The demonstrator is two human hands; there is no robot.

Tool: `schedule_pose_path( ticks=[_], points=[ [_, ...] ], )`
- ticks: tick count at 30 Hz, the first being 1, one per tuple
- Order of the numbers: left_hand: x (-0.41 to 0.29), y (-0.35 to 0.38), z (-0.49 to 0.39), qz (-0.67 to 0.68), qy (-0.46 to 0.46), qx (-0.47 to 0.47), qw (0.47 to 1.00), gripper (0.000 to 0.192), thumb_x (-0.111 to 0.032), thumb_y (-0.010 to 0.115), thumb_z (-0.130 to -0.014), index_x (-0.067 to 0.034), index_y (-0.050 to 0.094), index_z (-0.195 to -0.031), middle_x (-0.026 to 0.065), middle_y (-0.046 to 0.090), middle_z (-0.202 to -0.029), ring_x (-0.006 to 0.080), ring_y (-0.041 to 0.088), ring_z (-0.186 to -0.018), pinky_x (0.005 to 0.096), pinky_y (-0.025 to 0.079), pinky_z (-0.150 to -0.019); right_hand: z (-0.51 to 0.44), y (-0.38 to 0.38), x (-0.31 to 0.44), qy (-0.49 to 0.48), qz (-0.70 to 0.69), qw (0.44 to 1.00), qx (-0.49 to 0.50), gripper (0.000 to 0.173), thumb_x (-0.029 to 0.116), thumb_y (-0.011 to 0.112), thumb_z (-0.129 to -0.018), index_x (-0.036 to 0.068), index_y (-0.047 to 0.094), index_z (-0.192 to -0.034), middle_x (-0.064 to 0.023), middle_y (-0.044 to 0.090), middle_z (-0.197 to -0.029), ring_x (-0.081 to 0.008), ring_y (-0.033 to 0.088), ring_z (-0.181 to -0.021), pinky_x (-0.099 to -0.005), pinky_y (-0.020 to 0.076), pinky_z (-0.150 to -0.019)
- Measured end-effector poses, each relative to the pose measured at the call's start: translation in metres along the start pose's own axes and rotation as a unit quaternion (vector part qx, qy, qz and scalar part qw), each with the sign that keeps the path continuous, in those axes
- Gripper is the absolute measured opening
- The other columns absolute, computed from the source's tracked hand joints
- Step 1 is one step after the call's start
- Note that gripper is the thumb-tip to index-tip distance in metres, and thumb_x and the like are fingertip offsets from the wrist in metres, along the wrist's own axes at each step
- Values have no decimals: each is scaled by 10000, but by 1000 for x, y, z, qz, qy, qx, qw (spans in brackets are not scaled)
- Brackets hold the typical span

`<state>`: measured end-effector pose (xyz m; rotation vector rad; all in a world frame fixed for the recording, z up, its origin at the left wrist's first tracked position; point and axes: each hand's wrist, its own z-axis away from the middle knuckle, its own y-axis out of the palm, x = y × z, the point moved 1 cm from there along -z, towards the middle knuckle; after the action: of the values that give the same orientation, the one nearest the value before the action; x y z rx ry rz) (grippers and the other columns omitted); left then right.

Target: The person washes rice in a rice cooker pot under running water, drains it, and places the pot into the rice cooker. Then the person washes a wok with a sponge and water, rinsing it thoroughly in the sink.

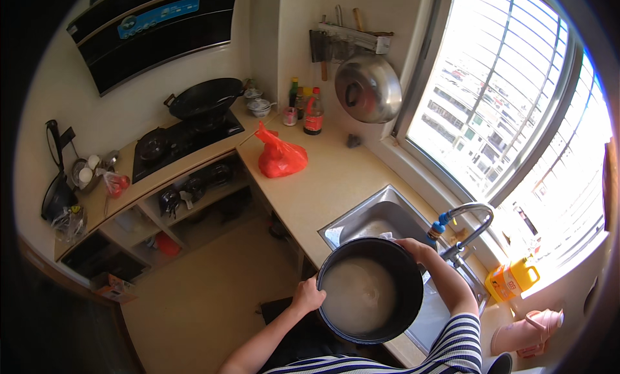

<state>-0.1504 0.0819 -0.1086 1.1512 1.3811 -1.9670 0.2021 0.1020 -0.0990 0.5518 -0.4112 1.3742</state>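
Observation:
A large dark round pot (370,342) with cloudy, whitish liquid (358,296) inside is held over the near edge of the stainless steel sink (387,207). My left hand (309,295) grips its left rim. On the far right side of the rim, my right hand (412,250) has hold of it, the fingers partly hidden. Just beyond that hand stands the curved metal faucet (477,228) with a blue fitting (437,227) on its spout. What lies at the bottom of the liquid cannot be made out.
A red plastic bag (282,156) and sauce bottles (313,113) stand on the counter (300,204). A wok (206,100) sits on the gas stove (189,136). A yellow jug (511,279) and a pink thermos (525,333) are at the right. A large metal lid (373,88) hangs on the wall.

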Motion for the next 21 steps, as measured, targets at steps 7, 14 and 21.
schedule_pose_path(
  ticks=[7,14,21],
  points=[
    [-12,-5,10,-7,131,-181,975,516,-14,629,-575,-74,518,-1076,166,415,-985,324,413,-957,396,365,-852,-97,170,72,119,549,784,263,343,336,530,-873,46,626,-1029,-77,647,-943,-147,609,-786,-324,508,-720],
    [-14,5,12,-39,141,-253,956,501,-24,672,-532,-95,467,-983,187,363,-1018,337,364,-976,434,310,-845,-137,261,25,249,608,629,416,415,393,576,-843,82,575,-1119,-51,624,-1008,-119,590,-850,-310,508,-721],
    [5,5,13,-25,150,-261,953,476,-44,650,-550,-106,496,-996,169,389,-1070,323,396,-975,428,321,-850,-74,128,87,167,439,862,192,478,479,548,-839,139,566,-1174,-64,565,-1190,-172,580,-996,-379,495,-824]
  ],
)
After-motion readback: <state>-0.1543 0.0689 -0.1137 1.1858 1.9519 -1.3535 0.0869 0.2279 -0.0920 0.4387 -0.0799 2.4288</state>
